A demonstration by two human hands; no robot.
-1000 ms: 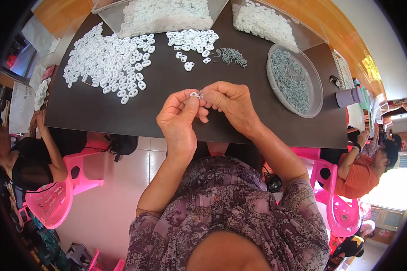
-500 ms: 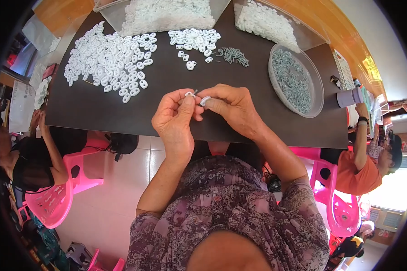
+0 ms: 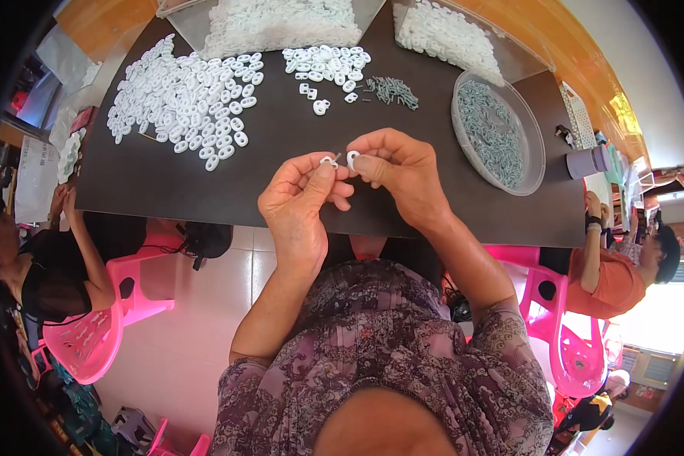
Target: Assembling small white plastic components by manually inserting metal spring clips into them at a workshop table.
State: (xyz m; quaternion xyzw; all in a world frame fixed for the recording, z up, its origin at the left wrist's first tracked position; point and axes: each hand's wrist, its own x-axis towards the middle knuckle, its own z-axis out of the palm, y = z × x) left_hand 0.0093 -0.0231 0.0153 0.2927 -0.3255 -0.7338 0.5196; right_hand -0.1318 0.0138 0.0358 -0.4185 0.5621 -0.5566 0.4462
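Above the near edge of the dark table, my left hand [image 3: 305, 190] pinches a small white plastic piece [image 3: 329, 162], with a thin grey pin [image 3: 337, 156] sticking out of it. Close beside it, my right hand [image 3: 403, 171] holds a white oval plastic link [image 3: 352, 159] between thumb and forefinger. The two white pieces are slightly apart. Farther off lie a small heap of white pieces [image 3: 327, 64], a few loose ones in front of it, and a little pile of grey pins [image 3: 392, 91].
A wide spread of white oval links [image 3: 182, 99] covers the table's left. Clear bins of white parts [image 3: 281, 26] stand at the back. To the right sits a round tub [image 3: 538, 152] of grey pins, beside a purple-grey cup [image 3: 587, 163]. People sit on both sides.
My right hand has drawn slightly right and up, and its link has turned more upright, apart from the left-hand piece. The person at right has lowered an arm from the cup.
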